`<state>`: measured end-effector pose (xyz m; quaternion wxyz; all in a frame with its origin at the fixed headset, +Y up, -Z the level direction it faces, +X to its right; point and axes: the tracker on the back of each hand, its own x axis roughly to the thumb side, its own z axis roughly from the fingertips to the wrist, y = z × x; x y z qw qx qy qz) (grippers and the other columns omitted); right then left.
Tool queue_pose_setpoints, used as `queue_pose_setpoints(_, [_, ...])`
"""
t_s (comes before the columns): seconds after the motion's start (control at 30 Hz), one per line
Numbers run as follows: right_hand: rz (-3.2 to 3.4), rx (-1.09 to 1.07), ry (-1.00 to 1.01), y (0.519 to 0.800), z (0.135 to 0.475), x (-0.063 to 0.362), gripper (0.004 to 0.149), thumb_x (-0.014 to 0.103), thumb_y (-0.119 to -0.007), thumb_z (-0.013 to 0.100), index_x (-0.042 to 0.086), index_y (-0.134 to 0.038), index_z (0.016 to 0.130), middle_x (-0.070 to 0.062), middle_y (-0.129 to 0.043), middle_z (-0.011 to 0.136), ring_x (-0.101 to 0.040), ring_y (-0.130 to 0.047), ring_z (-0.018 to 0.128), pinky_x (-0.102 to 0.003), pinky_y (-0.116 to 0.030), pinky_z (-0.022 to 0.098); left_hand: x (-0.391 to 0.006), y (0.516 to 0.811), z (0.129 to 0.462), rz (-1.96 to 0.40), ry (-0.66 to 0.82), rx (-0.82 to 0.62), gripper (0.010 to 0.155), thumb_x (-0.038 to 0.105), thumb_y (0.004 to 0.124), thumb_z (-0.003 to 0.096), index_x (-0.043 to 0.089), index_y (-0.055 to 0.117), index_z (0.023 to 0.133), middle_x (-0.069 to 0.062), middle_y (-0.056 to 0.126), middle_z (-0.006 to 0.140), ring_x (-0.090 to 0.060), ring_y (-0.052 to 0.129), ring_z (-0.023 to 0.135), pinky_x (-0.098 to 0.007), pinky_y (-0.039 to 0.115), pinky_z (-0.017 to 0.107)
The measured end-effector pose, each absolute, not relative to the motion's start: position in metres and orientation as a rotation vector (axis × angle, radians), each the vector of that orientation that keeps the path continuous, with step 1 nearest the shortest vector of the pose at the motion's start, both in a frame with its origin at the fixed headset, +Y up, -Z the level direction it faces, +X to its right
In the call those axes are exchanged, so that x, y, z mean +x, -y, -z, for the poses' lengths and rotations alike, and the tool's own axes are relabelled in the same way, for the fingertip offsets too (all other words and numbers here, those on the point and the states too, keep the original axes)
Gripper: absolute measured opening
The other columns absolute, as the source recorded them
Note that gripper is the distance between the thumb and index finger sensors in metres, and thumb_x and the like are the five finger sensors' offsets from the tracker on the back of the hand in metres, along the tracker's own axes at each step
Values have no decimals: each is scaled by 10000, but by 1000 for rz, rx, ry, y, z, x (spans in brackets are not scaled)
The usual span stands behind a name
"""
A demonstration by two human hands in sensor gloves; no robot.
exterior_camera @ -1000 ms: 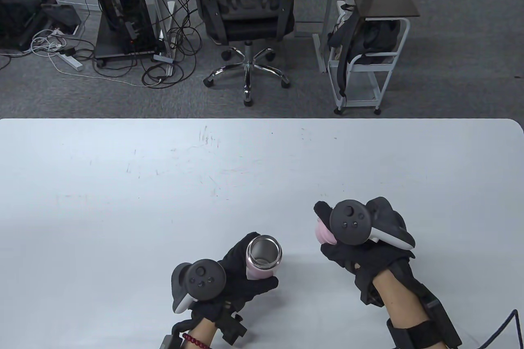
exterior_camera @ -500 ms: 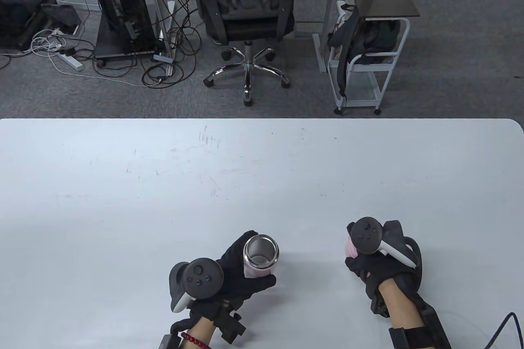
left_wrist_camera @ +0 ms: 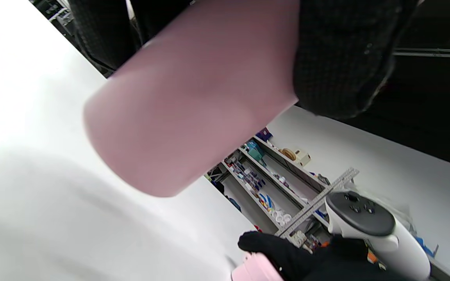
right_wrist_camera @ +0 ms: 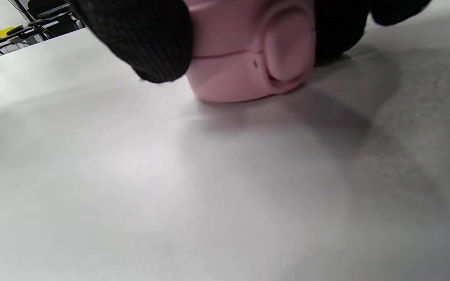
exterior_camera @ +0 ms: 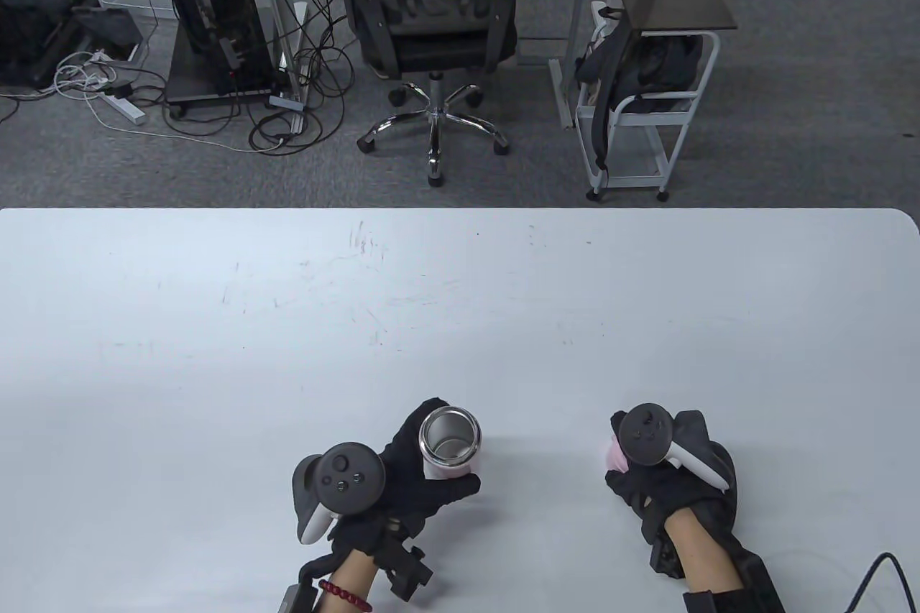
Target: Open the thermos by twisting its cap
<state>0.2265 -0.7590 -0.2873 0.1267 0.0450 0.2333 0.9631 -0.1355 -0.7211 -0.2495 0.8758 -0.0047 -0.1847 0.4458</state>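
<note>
Near the front edge of the desk [exterior_camera: 215, 325], a little left of its middle, the left hand [exterior_camera: 402, 484] grips the pink thermos [exterior_camera: 447, 451], fingers wrapped around the body from the far side and the thumb pressing across the near side. The thermos is open at the top: its steel rim and bare metal inside face up in the table view. In the left wrist view the pink body [left_wrist_camera: 186, 97] fills the upper middle of the picture, tilted, with its rounded bottom end hanging clear above the white desk surface and a gloved finger [left_wrist_camera: 338, 58] clamped on its side.

Well to the right, also close to the front edge, the right hand [exterior_camera: 668, 476] holds the pink cap [exterior_camera: 614, 456]. Only a sliver of the cap peeks out from under the tracker on the back of the hand in the table view. The right wrist view shows it better: the cap [right_wrist_camera: 248, 50] sits down on the desk surface, touching it, with gloved fingers [right_wrist_camera: 143, 35] closed on it from both sides. A round raised button-like part shows on its side wall.

Cap and thermos are well apart, with bare desk between them. The left wrist view also catches the right hand [left_wrist_camera: 326, 257] and the cap [left_wrist_camera: 254, 269] at the bottom edge.
</note>
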Motion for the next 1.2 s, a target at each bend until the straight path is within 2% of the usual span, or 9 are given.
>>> queue_pose_setpoints(0.1, [-2748,103,-644,755,285,231,868,390,-764,508,99,-204,1104,-385,-275,1061,-579,-542,878,-765,-451,603,-139,724,255,-1009,293,-47,1000,439,958,336,190,334,1078,-90,475,1163,-375,679,1015,-443,794,724])
queue_pose_setpoints(0.37, [-2750,136,-383,733,279,236,854,418,-741,513,96,-221,1109,-368,-217,1081,-621,-439,910,-783,-395,607,-140,727,281,-912,207,-151,1014,429,956,367,256,259,1082,-15,398,1193,-325,626,1075,-414,778,775])
queue_pose_setpoints(0.63, [-2728,183,-356,730,277,233,842,435,-719,520,97,-224,1111,-370,-225,1082,-623,-440,910,-784,-399,603,-133,754,283,-824,154,-225,992,452,924,398,279,221,1076,10,366,1197,-303,610,1080,-406,742,801])
queue_pose_setpoints(0.73, [-2719,187,-363,730,276,234,837,436,-717,520,94,-233,1112,-370,-226,1081,-624,-442,909,-784,-400,602,-135,759,286,-821,151,-243,986,470,908,412,309,188,1065,31,356,1192,-248,592,1088,-406,655,839])
queue_pose_setpoints(0.87, [-2705,196,-364,730,276,233,838,434,-717,521,93,-230,1111,-370,-227,1081,-625,-443,908,-784,-401,601,-135,760,284,-770,145,-229,960,460,888,440,313,168,1057,24,364,1187,-239,612,1077,-410,648,837])
queue_pose_setpoints(0.93, [-2700,214,-358,730,276,231,845,436,-716,521,99,-210,1108,-367,-225,1082,-624,-444,908,-784,-401,601,-135,761,282,-773,157,-218,940,434,872,475,294,151,1062,5,363,1186,-268,618,1074,-446,652,824])
queue_pose_setpoints(1.0, [-2695,224,-335,730,276,230,849,435,-717,520,102,-202,1107,-366,-225,1083,-625,-444,908,-786,-400,601,-138,758,279,-777,188,-199,911,416,876,513,239,174,1066,-15,386,1177,-319,604,1075,-547,623,790])
queue_pose_setpoints(1.1, [-2675,247,-241,726,274,229,844,438,-718,519,104,-216,1109,-362,-244,1086,-623,-451,910,-791,-391,600,-155,737,274,-724,242,-161,828,359,869,593,193,224,1084,-45,439,1176,-372,569,1092,-644,564,763])
queue_pose_setpoints(1.2, [-2647,264,-110,722,273,228,820,432,-721,517,103,-263,1113,-360,-295,1086,-619,-487,902,-793,-403,598,-174,710,268,-497,240,-145,909,421,903,547,202,242,1131,-91,345,1229,-478,417,1127,-737,443,755])
